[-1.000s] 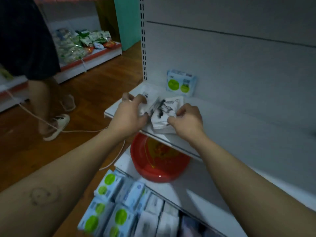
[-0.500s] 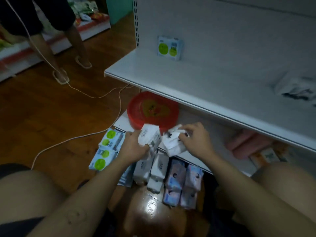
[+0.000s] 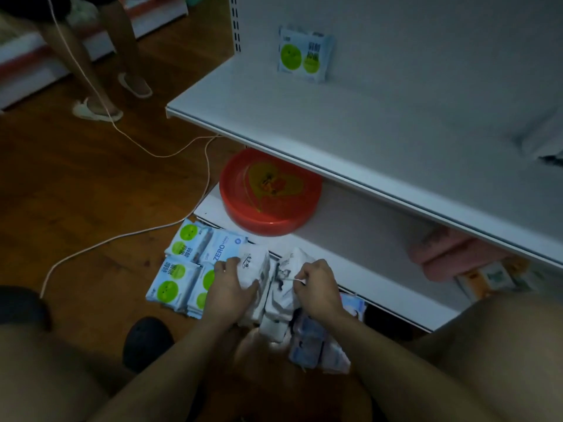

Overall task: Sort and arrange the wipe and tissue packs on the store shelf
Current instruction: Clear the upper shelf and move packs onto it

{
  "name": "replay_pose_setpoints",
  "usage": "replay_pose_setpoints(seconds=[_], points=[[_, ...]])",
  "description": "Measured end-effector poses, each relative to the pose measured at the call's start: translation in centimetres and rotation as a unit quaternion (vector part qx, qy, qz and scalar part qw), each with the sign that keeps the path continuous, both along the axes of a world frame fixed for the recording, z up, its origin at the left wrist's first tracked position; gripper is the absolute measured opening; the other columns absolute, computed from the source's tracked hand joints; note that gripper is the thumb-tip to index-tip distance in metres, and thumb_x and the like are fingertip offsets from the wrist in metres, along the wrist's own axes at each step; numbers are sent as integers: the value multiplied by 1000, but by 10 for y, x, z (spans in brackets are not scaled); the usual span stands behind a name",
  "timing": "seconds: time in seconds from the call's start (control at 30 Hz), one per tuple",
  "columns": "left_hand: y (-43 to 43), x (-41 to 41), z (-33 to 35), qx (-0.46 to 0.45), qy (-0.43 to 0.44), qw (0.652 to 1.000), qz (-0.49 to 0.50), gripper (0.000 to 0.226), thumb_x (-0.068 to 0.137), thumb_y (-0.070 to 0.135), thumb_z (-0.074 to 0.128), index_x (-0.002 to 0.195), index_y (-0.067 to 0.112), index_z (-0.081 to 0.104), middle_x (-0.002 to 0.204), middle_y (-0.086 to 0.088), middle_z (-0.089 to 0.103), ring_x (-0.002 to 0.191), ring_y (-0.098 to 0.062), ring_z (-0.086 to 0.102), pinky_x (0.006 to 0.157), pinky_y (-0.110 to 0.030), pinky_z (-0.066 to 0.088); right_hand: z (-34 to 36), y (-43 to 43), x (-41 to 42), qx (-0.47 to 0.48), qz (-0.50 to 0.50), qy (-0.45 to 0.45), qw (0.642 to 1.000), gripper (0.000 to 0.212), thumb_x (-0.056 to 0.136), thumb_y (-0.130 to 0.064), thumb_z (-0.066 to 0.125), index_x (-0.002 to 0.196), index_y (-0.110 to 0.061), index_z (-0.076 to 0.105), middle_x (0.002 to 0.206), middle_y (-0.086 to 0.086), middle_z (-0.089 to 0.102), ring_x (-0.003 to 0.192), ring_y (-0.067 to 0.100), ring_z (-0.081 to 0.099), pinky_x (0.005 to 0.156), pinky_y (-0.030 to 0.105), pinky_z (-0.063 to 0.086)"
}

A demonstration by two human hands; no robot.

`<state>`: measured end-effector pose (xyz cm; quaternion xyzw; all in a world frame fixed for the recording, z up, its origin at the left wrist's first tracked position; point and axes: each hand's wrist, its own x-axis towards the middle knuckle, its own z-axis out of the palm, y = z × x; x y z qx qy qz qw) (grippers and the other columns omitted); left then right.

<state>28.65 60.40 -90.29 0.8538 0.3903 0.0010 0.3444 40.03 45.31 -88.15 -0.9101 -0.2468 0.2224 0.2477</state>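
Low over the floor pile, my left hand (image 3: pixel 230 289) grips a white tissue pack (image 3: pixel 254 263). My right hand (image 3: pixel 316 289) pinches a second white pack with black print (image 3: pixel 286 274) beside it. More white packs (image 3: pixel 274 325) and bluish packs (image 3: pixel 313 345) lie under my hands. Wipe packs with green circles (image 3: pixel 176 269) and a pack marked ZERO (image 3: pixel 225 248) lie to the left on the floor. One green-circle pack (image 3: pixel 304 56) stands upright at the back of the white shelf (image 3: pixel 304 129).
A red basin (image 3: pixel 271 193) sits on the lower shelf board. Pink rolls (image 3: pixel 451 254) and small boxes (image 3: pixel 487 277) lie further right under the shelf. Another white pack (image 3: pixel 545 141) lies at the shelf's right edge. A person's legs (image 3: pixel 100 56) and a white cable (image 3: pixel 146 147) cross the wooden floor.
My hands came down from the shelf to the floor pile, each still holding a white pack. The view dropped with them, and the person on the left stepped further away.
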Motion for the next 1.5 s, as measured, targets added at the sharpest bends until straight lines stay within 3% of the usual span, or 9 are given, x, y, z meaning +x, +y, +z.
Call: replay_pose_setpoints(seconds=[0.1,0.27,0.5,0.67,0.83,0.97,1.1,1.23,1.5], points=[[1,-1,-15,14,53,997,-48,71,83,43,68,141,23,32,127,-12,37,108,-36,54,81,-41,49,-18,9,-2,10,9,17,1000,6,85,-10,60,80,-13,58,96,1,41,100,21,50,72,20,29],[5,-10,-33,17,152,980,-126,80,84,52,61,150,32,20,133,-11,30,114,-33,49,87,-38,47,-40,11,-11,-81,129,36,988,17,81,-20,62,87,-5,66,86,5,43,107,25,45,89,29,36],[4,-5,-31,5,115,990,-81,67,86,44,64,142,30,30,137,-16,34,115,-35,52,84,-39,48,-39,14,-13,-5,-26,110,994,22,83,-35,68,71,-26,51,98,5,52,103,19,50,70,25,33],[-1,-5,-31,-11,94,993,-76,65,85,31,63,141,26,28,120,-15,48,104,-35,55,78,-39,48,-44,8,-18,-43,-134,105,985,61,70,-44,77,111,-12,45,122,10,37,114,27,44,85,31,41],[11,-2,-26,-3,59,995,-75,68,83,30,66,141,24,31,119,-16,49,105,-37,55,78,-38,46,-52,11,-12,-9,-181,232,956,84,66,-44,81,123,-12,27,111,7,54,99,24,58,79,36,51],[29,25,-13,18,-6,998,-58,70,82,32,70,141,23,33,123,-16,49,107,-36,54,79,-36,43,-44,23,22,-17,-217,202,955,107,66,-51,75,140,-6,12,126,13,53,108,33,57,81,35,49],[35,65,-8,4,-40,999,-33,75,85,29,68,146,29,25,126,-14,45,109,-34,52,77,-33,37,-30,29,59,24,-259,121,958,98,70,-48,76,141,-18,14,130,16,53,111,37,56,92,45,49],[25,83,-26,-29,-50,998,-6,79,83,26,71,146,34,24,124,-12,41,104,-33,53,76,-31,40,-37,36,72,15,-240,84,967,107,78,-45,71,151,-34,-7,139,16,47,115,38,55,93,42,48],[17,56,-63,-12,-36,999,-17,79,84,25,71,149,27,26,129,-10,39,110,-32,52,86,-40,45,-83,46,51,-67,-193,68,976,85,78,-50,70,141,-35,16,117,16,51,107,39,54,83,42,48]])
